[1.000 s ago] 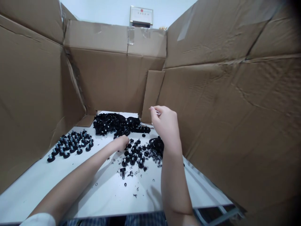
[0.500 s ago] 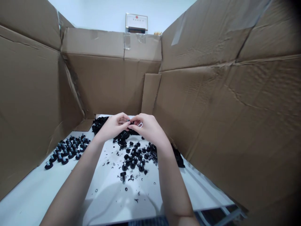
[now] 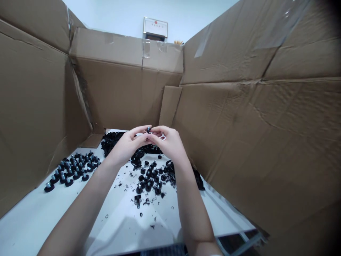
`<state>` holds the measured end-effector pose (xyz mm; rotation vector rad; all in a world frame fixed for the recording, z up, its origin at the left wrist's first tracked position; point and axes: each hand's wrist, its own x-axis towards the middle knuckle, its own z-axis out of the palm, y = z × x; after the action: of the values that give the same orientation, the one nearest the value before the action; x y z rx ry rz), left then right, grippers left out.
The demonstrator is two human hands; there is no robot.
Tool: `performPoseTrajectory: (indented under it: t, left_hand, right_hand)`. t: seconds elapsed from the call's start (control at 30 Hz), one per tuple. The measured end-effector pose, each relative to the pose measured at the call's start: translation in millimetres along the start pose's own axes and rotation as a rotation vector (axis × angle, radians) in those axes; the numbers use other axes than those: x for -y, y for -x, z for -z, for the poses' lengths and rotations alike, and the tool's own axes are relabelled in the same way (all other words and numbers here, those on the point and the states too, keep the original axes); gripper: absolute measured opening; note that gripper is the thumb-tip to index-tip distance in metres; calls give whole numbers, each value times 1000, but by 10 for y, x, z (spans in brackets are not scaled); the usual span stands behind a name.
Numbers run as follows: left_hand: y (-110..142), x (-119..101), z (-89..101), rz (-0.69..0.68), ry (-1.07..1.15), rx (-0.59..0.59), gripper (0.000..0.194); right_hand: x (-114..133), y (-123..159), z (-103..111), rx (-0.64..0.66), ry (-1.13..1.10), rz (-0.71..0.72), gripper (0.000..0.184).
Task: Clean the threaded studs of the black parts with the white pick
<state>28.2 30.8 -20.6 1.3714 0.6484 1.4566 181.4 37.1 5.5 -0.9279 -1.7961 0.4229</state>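
Black knob [image 3: 148,130] mostly behind fingers [image 3: 160,129]

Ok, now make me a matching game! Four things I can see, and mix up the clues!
Things
1. Framed sign
2. White loop
3. Small black-and-silver part
4. Cardboard

Clues
A. Where the fingertips of the left hand and right hand meet
B. Brown, standing around the white table
C. High up, above the back panel's top edge
D. By the right hand's curled fingers

Right pairs: 1-C, 2-D, 3-A, 4-B
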Motion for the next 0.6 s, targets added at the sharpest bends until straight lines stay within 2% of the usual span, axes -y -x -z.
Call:
performPoseTrajectory:
  t: [0.13,0.37,0.5,0.6]
  left_hand:
    - [50,-50,47,-53,-51,19,44]
    - [115,-150,69,-78,-82,0,42]
    - [151,-196,37,-108,-164,-7,40]
    - [165,-227,11,-153,-178,-57,45]
  right_hand:
    - [62,41,22,65,-190,-36,25]
    - [119,78,18,124,-407,-48,24]
    - [118,69,-81,29,-460,-52,21]
    - [125,67,-130,-48,-432,-55,18]
